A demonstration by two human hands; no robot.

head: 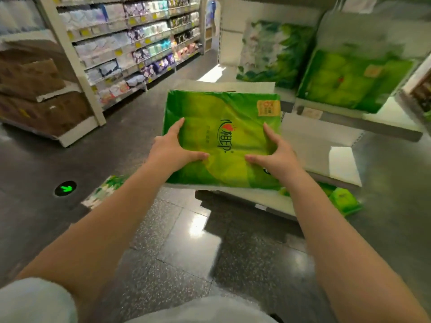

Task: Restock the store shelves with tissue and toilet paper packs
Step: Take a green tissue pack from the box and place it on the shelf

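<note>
Hands outstretched, left hand (173, 149) and right hand (275, 155) gripping green tissue pack (221, 127), thumbs inward

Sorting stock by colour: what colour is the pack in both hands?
Green pack, yellow-green centre; head view.

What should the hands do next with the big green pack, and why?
Probably carry the green pack forward and to the right, onto the white shelf. Both the left hand and the right hand already grip it from on top, it seems to hang in the air before the shelf edge, and a matching green pack already stands on the shelf above.
</note>
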